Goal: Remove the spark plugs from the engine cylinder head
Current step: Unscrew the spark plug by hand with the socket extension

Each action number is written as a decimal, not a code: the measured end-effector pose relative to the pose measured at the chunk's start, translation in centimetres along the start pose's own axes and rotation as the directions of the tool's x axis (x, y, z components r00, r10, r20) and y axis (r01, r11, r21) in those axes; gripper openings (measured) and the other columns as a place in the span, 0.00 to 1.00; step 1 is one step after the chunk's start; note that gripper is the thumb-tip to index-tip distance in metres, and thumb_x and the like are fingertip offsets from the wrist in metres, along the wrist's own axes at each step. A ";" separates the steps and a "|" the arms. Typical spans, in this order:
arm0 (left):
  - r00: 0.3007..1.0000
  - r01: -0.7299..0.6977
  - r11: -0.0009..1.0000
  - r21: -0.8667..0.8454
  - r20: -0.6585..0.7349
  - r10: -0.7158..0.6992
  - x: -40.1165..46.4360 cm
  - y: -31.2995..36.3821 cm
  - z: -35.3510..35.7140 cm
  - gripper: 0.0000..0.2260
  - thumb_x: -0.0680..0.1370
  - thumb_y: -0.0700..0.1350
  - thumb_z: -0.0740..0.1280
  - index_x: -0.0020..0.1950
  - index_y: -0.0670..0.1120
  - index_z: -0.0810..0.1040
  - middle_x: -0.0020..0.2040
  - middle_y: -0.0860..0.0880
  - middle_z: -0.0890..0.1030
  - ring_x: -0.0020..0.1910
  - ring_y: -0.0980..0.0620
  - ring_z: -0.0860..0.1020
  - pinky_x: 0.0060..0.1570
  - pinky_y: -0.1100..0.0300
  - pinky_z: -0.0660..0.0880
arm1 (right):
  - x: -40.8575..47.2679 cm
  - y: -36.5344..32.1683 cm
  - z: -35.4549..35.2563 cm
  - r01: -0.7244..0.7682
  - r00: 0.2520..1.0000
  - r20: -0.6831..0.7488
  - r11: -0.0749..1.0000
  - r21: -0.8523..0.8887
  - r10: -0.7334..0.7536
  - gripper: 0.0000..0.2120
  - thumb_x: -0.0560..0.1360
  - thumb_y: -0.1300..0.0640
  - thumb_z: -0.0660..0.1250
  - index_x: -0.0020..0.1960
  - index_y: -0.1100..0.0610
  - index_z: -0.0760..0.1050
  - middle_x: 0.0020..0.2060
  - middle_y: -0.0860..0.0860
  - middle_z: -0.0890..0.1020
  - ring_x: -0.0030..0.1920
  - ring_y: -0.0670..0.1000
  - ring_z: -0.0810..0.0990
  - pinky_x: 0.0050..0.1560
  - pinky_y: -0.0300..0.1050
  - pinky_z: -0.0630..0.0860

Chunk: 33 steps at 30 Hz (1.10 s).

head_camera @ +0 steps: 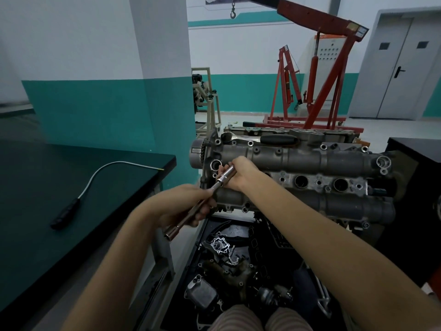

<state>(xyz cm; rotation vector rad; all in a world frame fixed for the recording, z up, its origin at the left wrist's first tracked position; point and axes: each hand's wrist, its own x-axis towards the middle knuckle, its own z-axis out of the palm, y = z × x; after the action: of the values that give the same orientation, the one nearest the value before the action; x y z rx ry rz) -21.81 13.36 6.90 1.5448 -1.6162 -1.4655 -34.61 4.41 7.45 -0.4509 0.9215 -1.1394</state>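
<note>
This is a car repair workshop. A big grey engine (296, 173) sits on a stand, and a tray of loose engine parts (229, 263) lies under it. A tall red crane (317, 75) with a hook (233, 11) stands behind, and a black workbench (47, 187) is at the side.

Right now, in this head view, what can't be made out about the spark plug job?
- Far end of the socket extension: hidden behind the right hand, so any plug in it is unseen.
- Plug wells in the cylinder head: interiors too dark to tell whether plugs remain.
- Leftmost well: covered by the right hand.
- Left hand fingers: partly hidden beneath the tool.
</note>
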 end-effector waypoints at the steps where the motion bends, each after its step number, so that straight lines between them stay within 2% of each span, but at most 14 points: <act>1: 1.000 0.008 0.997 -0.075 -0.015 -0.009 0.8 0.2 0.4 0.14 0.82 0.51 0.56 0.44 0.43 0.73 0.26 0.52 0.69 0.23 0.56 0.68 0.23 0.66 0.66 | -0.2 0.4 0.2 0.000 1.000 0.015 1.000 -0.002 0.000 0.14 0.79 0.64 0.48 0.36 0.60 0.64 0.31 0.53 0.67 0.30 0.50 0.68 0.32 0.41 0.67; 5: 1.000 0.018 0.968 -0.250 0.006 -0.017 2.8 1.3 1.1 0.15 0.81 0.54 0.56 0.39 0.46 0.67 0.26 0.53 0.65 0.21 0.58 0.62 0.18 0.67 0.59 | -0.5 1.0 1.1 0.074 0.997 0.041 0.996 -0.048 -0.072 0.15 0.81 0.59 0.52 0.36 0.59 0.64 0.30 0.53 0.66 0.30 0.49 0.67 0.28 0.40 0.68; 7: 0.999 -0.021 0.964 -0.265 -0.052 0.008 3.1 1.6 1.4 0.16 0.80 0.56 0.57 0.39 0.47 0.66 0.25 0.54 0.64 0.19 0.59 0.59 0.17 0.69 0.55 | -0.4 0.8 1.6 0.130 0.991 0.012 0.990 -0.048 -0.130 0.14 0.81 0.57 0.52 0.37 0.58 0.63 0.30 0.53 0.65 0.27 0.49 0.66 0.25 0.40 0.68; 11: 0.973 -0.079 0.995 -0.055 -0.221 0.065 3.1 2.3 2.5 0.22 0.77 0.65 0.55 0.35 0.48 0.65 0.22 0.54 0.63 0.17 0.58 0.58 0.18 0.70 0.55 | -0.1 1.0 1.7 0.230 0.967 -0.092 0.969 -0.090 -0.238 0.14 0.81 0.52 0.50 0.41 0.58 0.65 0.30 0.52 0.68 0.21 0.46 0.70 0.26 0.39 0.69; 13: 0.964 -0.065 0.997 0.043 -0.255 0.074 2.9 2.0 2.9 0.24 0.74 0.68 0.56 0.34 0.48 0.66 0.23 0.53 0.64 0.16 0.57 0.60 0.18 0.70 0.56 | -0.1 0.0 1.1 0.287 0.939 -0.194 0.958 -0.017 -0.285 0.13 0.82 0.52 0.50 0.47 0.59 0.67 0.32 0.52 0.70 0.25 0.46 0.71 0.29 0.37 0.71; 15: 0.967 -0.076 0.997 0.025 -0.242 0.080 2.5 1.4 2.9 0.24 0.72 0.69 0.57 0.34 0.48 0.66 0.21 0.54 0.64 0.16 0.57 0.60 0.18 0.71 0.56 | -0.2 -2.3 -0.1 0.319 0.914 -0.229 0.942 -0.103 -0.335 0.09 0.81 0.57 0.50 0.46 0.59 0.65 0.34 0.53 0.70 0.28 0.46 0.70 0.31 0.37 0.72; 18: 0.966 -0.152 0.968 -0.201 -0.239 0.102 2.2 0.6 1.9 0.21 0.76 0.63 0.58 0.37 0.47 0.67 0.21 0.55 0.63 0.17 0.59 0.58 0.16 0.70 0.55 | -1.1 -3.7 -0.8 0.233 0.956 -0.105 0.924 -0.303 -0.275 0.06 0.78 0.65 0.51 0.49 0.60 0.66 0.34 0.53 0.69 0.29 0.47 0.68 0.26 0.36 0.69; 21: 0.942 -0.261 0.870 -0.418 -0.308 0.135 2.7 0.3 1.3 0.15 0.80 0.53 0.58 0.39 0.45 0.68 0.26 0.52 0.63 0.19 0.59 0.59 0.17 0.68 0.56 | -1.7 -1.4 -0.1 0.219 0.974 0.066 0.817 -0.533 -0.218 0.07 0.80 0.59 0.53 0.45 0.57 0.66 0.30 0.51 0.66 0.26 0.46 0.63 0.22 0.35 0.61; 23: 0.912 -0.333 0.815 -0.474 -0.381 0.152 2.9 0.3 1.2 0.11 0.81 0.48 0.57 0.42 0.44 0.69 0.28 0.51 0.65 0.20 0.58 0.62 0.19 0.66 0.60 | -2.1 0.2 0.4 0.174 0.979 0.184 0.820 -0.546 -0.085 0.14 0.79 0.46 0.58 0.41 0.56 0.68 0.29 0.49 0.67 0.26 0.45 0.64 0.26 0.35 0.61; 25: 0.870 -0.418 0.757 -0.501 -0.460 0.176 2.6 0.4 0.8 0.10 0.82 0.45 0.56 0.45 0.42 0.70 0.29 0.49 0.67 0.21 0.57 0.67 0.20 0.65 0.65 | -2.4 1.6 0.8 0.111 0.953 0.295 0.838 -0.534 0.062 0.23 0.72 0.35 0.62 0.47 0.57 0.73 0.33 0.51 0.72 0.32 0.48 0.69 0.39 0.37 0.71; 26: 0.847 -0.456 0.736 -0.500 -0.496 0.188 2.4 0.4 0.4 0.10 0.82 0.44 0.57 0.46 0.40 0.71 0.29 0.48 0.69 0.22 0.56 0.70 0.21 0.64 0.68 | -2.4 2.2 1.0 0.114 0.944 0.322 0.838 -0.533 0.076 0.27 0.70 0.33 0.63 0.52 0.57 0.74 0.36 0.51 0.73 0.36 0.49 0.71 0.47 0.40 0.72; 28: 0.793 -0.508 0.760 -0.405 -0.565 0.229 2.1 0.5 -0.1 0.11 0.81 0.46 0.59 0.47 0.39 0.73 0.32 0.47 0.72 0.26 0.55 0.74 0.27 0.62 0.73 | -2.3 3.0 1.4 0.155 0.939 0.343 0.846 -0.511 0.035 0.29 0.68 0.33 0.65 0.54 0.57 0.74 0.36 0.50 0.72 0.36 0.47 0.70 0.43 0.39 0.71; 30: 0.705 -0.498 0.857 -0.130 -0.637 0.313 1.9 0.8 -0.2 0.13 0.80 0.49 0.60 0.45 0.40 0.75 0.34 0.47 0.75 0.30 0.55 0.75 0.34 0.59 0.75 | -2.5 3.0 1.4 0.150 0.937 0.348 0.868 -0.473 0.028 0.29 0.68 0.33 0.65 0.56 0.57 0.75 0.38 0.51 0.73 0.37 0.47 0.72 0.40 0.39 0.70; 33: 0.562 -0.390 0.870 0.302 -0.671 0.484 1.8 1.6 0.1 0.15 0.79 0.53 0.60 0.37 0.46 0.73 0.35 0.47 0.76 0.35 0.53 0.76 0.35 0.58 0.72 | -2.9 2.1 1.2 0.046 0.907 0.407 0.935 -0.351 0.108 0.34 0.65 0.30 0.65 0.57 0.57 0.74 0.46 0.54 0.73 0.49 0.51 0.71 0.58 0.43 0.69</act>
<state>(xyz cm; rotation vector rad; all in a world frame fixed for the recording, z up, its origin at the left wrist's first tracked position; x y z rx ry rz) -23.04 11.49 7.70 1.3696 -1.4222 -0.3678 -32.73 7.69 7.73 -0.9368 0.7448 -0.7957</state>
